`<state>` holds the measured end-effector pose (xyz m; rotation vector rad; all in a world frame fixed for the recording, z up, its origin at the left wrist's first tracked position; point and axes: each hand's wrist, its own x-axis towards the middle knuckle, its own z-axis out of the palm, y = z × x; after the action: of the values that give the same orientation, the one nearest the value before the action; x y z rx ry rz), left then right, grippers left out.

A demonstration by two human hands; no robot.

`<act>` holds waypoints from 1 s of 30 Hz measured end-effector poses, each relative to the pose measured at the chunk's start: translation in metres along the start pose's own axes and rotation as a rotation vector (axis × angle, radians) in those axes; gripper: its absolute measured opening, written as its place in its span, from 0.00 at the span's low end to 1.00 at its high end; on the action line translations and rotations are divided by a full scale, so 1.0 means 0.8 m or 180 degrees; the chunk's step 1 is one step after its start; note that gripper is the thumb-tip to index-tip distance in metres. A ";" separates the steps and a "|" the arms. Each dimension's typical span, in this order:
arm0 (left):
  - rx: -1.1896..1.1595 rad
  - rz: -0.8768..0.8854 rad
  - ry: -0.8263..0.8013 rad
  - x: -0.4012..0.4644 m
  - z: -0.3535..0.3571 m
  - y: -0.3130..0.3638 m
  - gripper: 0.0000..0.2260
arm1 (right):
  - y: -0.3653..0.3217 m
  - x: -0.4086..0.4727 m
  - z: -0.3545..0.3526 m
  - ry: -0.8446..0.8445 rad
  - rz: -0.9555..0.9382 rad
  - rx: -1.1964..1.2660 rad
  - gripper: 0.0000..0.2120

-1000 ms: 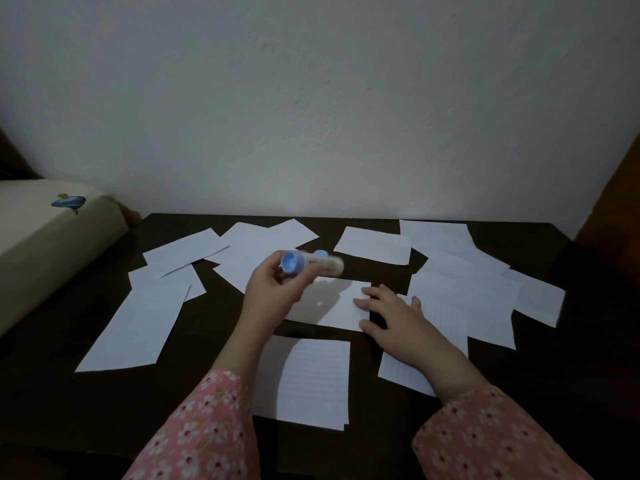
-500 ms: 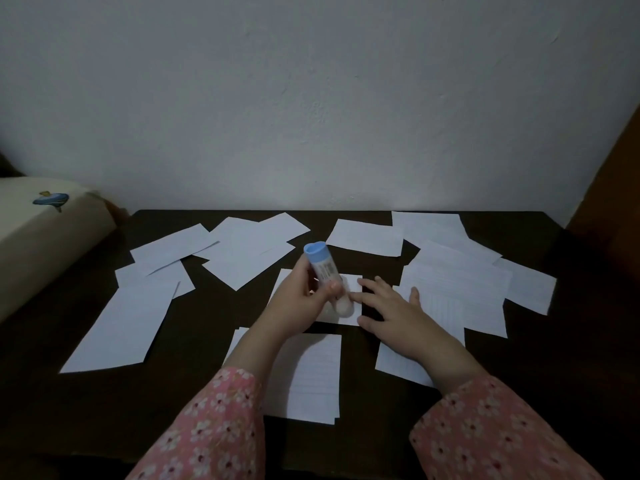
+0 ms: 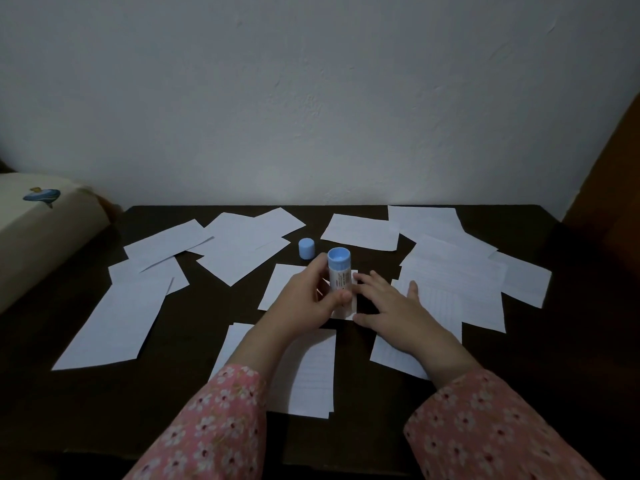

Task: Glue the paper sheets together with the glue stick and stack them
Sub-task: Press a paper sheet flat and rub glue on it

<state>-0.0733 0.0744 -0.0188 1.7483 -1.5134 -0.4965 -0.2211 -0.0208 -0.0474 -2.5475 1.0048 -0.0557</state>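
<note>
Evidently, the gluing step was in hand: the glue stick (image 3: 339, 271) was held nearly upright in the curled fingers of the left hand (image 3: 308, 299), its blue base uppermost and its working end set down on the small sheet (image 3: 287, 285) lying at the centre of the table (image 3: 346, 441). That sheet was steadied at its three o'clock edge by the right hand (image 3: 391, 303), whose fingers were laid flat and spread, nothing being gripped. The blue cap (image 3: 307, 248) was seen standing by itself at twelve o'clock of the glue stick, just beside it but apart. It was judged that the next move would call for the stick to be drawn across the sheet under light, even pressure while the paper was kept pinned, after which another sheet would have to be squared on top. One glue stick and one cap were counted. Of loose sheets, roughly a dozen were made out, though overlaps at ten and two o'clock kept an exact count from being settled. A lined stack (image 3: 308, 375) lay at six o'clock, its number of layers not discernible.
</note>
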 end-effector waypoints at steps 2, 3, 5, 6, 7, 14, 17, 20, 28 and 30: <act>0.0008 0.0028 -0.0070 0.000 -0.001 0.000 0.15 | -0.002 0.002 0.003 0.0086 0.0033 0.0037 0.26; 0.0016 0.0026 -0.0112 0.000 -0.001 0.000 0.16 | -0.003 0.002 0.004 0.0136 0.0047 0.0055 0.25; 0.0024 0.0009 -0.0199 0.000 -0.001 -0.001 0.17 | -0.004 0.004 0.006 0.0211 0.0083 0.0090 0.24; 0.0016 -0.0004 -0.0236 0.000 -0.002 -0.001 0.18 | -0.005 0.005 0.007 0.0235 0.0098 0.0100 0.23; 0.0012 -0.0023 -0.0270 0.001 -0.002 -0.001 0.18 | -0.006 0.005 0.008 0.0251 0.0109 0.0100 0.23; 0.0057 -0.0088 -0.0383 0.003 -0.007 -0.004 0.20 | -0.005 0.009 0.011 0.0250 0.0147 0.0054 0.25; 0.0098 -0.0136 -0.0397 0.004 -0.010 -0.004 0.22 | -0.006 0.009 0.010 0.0239 0.0150 0.0029 0.26; 0.0115 -0.0234 -0.0350 0.003 -0.017 -0.009 0.24 | -0.006 0.008 0.008 0.0199 0.0126 0.0002 0.26; 0.0037 -0.0495 -0.0075 -0.008 -0.054 -0.035 0.23 | -0.009 0.008 0.006 0.0206 0.0143 0.0071 0.26; -0.0038 -0.0521 -0.0005 -0.011 -0.061 -0.040 0.21 | -0.010 0.008 0.005 0.0216 0.0163 0.0083 0.26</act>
<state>-0.0190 0.0973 -0.0131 1.8719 -1.3719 -0.5881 -0.2103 -0.0184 -0.0490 -2.5103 1.0871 -0.1407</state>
